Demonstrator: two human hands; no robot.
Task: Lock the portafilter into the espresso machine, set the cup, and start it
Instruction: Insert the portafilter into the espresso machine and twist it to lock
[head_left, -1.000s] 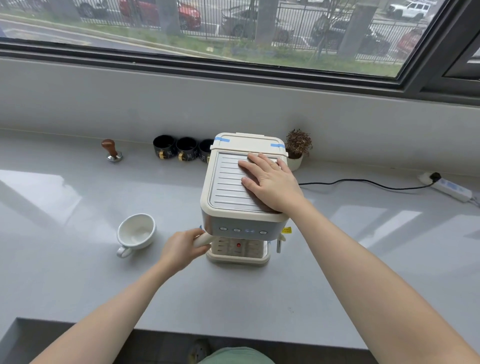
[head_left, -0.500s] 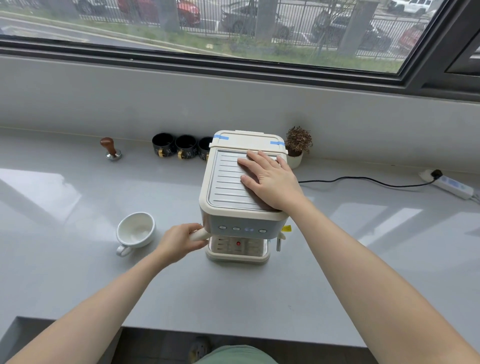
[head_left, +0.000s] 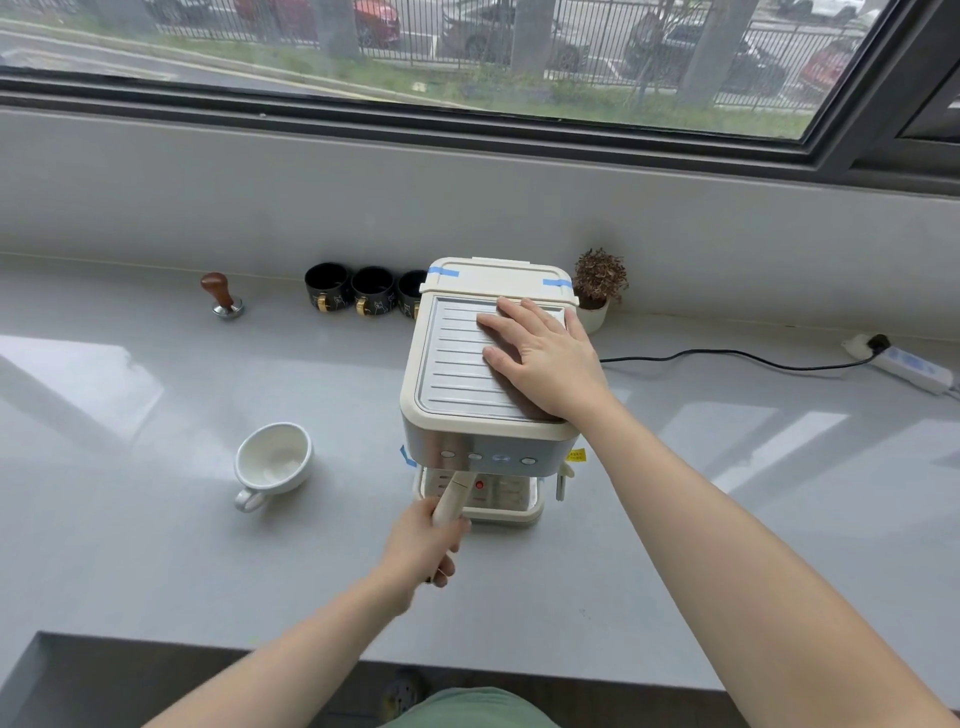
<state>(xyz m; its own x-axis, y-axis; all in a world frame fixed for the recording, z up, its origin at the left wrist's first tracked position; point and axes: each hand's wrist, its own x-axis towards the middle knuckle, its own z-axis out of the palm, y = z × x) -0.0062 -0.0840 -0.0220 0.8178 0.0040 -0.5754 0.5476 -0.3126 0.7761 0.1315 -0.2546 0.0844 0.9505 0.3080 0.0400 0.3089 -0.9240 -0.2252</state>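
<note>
A cream espresso machine (head_left: 457, 447) stands in the middle of the grey counter. My right hand (head_left: 545, 356) lies flat on its ribbed top, fingers spread. My left hand (head_left: 423, 545) is closed around the cream portafilter handle (head_left: 453, 496), which points toward me from under the machine's front. The portafilter's head is hidden beneath the button panel. A white cup (head_left: 272, 462) sits empty on the counter, left of the machine.
A wooden-handled tamper (head_left: 222, 296) and three black cups (head_left: 371, 291) stand along the back wall. A small potted plant (head_left: 597, 291) is behind the machine's right side. A black cord runs right to a power strip (head_left: 909, 366). The counter's front edge is near me.
My left hand has swung the portafilter handle from pointing left at the machine's side round to pointing toward me at the front. My right hand has stayed on top.
</note>
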